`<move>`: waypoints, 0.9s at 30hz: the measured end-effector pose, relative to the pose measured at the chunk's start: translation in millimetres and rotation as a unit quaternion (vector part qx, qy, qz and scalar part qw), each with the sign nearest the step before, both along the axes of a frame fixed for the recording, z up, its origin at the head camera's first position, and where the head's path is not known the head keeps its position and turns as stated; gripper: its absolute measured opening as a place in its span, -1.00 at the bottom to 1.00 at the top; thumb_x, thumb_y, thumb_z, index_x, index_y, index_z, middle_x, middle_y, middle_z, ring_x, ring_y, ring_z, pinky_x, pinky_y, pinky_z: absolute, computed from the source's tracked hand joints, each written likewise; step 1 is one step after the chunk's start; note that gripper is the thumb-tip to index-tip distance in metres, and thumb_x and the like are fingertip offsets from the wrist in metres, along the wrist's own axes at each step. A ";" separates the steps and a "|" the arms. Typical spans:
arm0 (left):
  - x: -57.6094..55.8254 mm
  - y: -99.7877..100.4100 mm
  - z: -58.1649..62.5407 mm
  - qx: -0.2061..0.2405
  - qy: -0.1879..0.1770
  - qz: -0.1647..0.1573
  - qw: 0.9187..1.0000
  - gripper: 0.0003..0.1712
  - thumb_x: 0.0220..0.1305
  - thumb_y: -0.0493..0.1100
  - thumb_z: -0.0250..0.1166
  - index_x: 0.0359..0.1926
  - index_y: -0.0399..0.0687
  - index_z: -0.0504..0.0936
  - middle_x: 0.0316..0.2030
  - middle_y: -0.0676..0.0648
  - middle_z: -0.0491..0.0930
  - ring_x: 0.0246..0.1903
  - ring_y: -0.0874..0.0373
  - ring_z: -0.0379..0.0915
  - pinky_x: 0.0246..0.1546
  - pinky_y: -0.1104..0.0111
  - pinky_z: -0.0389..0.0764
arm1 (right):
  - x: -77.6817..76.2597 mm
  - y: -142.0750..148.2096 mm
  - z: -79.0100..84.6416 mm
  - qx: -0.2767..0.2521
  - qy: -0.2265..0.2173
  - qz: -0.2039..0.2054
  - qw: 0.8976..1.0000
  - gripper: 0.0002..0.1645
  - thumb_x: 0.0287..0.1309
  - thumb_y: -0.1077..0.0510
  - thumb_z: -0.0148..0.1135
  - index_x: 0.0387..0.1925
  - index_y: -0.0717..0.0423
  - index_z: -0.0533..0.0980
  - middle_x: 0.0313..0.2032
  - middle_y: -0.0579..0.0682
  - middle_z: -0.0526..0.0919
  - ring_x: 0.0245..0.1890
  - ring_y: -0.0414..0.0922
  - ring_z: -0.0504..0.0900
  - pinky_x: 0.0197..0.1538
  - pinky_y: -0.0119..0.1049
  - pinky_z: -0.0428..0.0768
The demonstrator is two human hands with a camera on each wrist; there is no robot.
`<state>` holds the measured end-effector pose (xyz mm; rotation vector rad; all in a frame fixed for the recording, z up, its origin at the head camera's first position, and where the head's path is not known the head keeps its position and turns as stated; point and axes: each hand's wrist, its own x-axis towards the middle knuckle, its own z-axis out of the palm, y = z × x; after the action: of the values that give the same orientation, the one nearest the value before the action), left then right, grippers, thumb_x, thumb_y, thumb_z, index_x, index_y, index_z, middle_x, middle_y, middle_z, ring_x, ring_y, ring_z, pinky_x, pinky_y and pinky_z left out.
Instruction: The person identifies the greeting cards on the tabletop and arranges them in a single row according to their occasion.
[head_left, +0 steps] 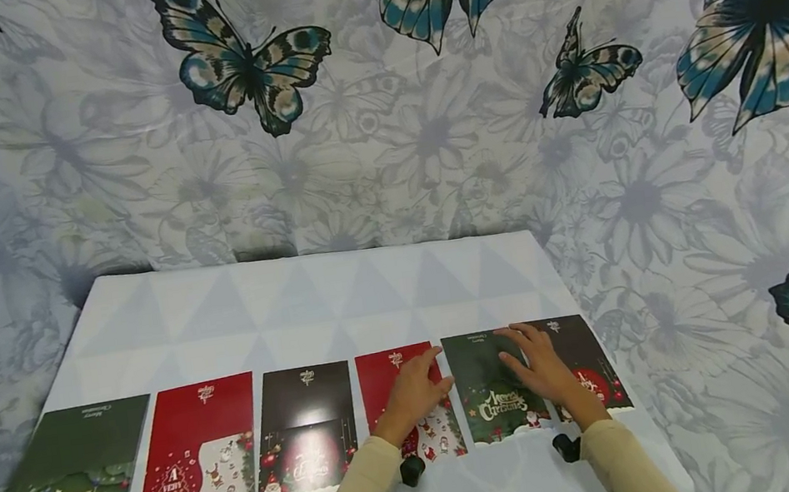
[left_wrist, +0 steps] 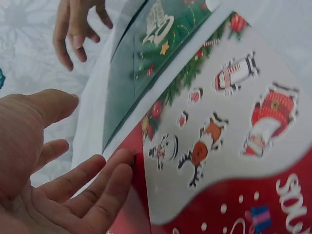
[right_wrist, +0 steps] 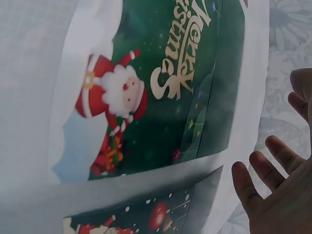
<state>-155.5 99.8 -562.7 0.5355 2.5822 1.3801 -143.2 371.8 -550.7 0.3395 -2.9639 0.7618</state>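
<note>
My left hand [head_left: 413, 390] is spread over the fourth card from the left, a red Christmas card [head_left: 378, 374], with fingertips near its upper right edge. In the left wrist view the fingers look relaxed and hold nothing; whether they touch the card I cannot tell. My right hand [head_left: 542, 368] reaches over the gap between a green Merry Christmas card [head_left: 485, 380] and a dark card [head_left: 572, 339] at the right end. Its fingers are parted, with nothing in them in the right wrist view. Part of each of these cards is hidden by the hands.
Farther left in the same row lie another green card [head_left: 66, 469], a red card [head_left: 196, 450] and a dark card [head_left: 307, 435] with glare. They rest on a table with a pale triangle-patterned cover [head_left: 310, 291]. Butterfly-print fabric [head_left: 366, 149] hangs behind.
</note>
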 end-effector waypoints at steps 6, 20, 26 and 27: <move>4.5 8.3 1.7 0.021 -0.020 -0.029 0.999 -0.35 0.21 -0.19 0.42 0.30 -0.25 0.48 0.08 -0.31 0.61 0.01 -0.13 0.58 0.10 0.01 0.61 | 8.6 11.3 -3.0 -0.019 -0.011 0.003 1.000 -0.49 0.37 0.07 0.23 0.29 0.11 0.44 0.34 0.36 0.29 0.30 0.38 0.28 0.16 0.41 0.37; 18.6 20.0 17.0 0.036 -0.145 -0.107 0.983 -0.26 0.27 -0.08 0.33 0.42 -0.19 0.35 0.32 -0.35 0.35 0.35 -0.24 0.27 0.25 -0.15 0.43 | 19.1 27.5 -9.3 -0.030 -0.023 0.004 0.999 -0.54 0.29 0.24 0.28 0.22 0.14 0.50 0.13 0.22 0.56 -0.04 0.10 0.60 -0.10 0.01 0.61; 18.9 22.1 22.9 0.043 -0.165 -0.103 0.980 -0.29 0.28 -0.09 0.30 0.40 -0.20 0.35 0.32 -0.36 0.35 0.34 -0.25 0.27 0.24 -0.17 0.43 | 23.1 28.7 -9.6 -0.025 -0.051 -0.019 0.998 -0.54 0.35 0.16 0.24 0.25 0.08 0.47 -0.06 0.10 0.60 -0.29 -0.23 0.50 -0.26 -0.24 0.51; 18.7 22.2 23.4 0.046 -0.165 -0.103 0.980 -0.31 0.29 -0.11 0.30 0.39 -0.22 0.36 0.31 -0.37 0.36 0.34 -0.25 0.28 0.24 -0.17 0.43 | 23.7 28.9 -10.1 -0.025 -0.056 -0.022 0.998 -0.54 0.36 0.15 0.24 0.25 0.07 0.47 -0.09 0.06 0.59 -0.31 -0.24 0.49 -0.27 -0.25 0.50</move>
<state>-136.8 122.1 -539.3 0.5199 2.1484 1.3887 -119.5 400.8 -560.8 0.2361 -3.0372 0.8766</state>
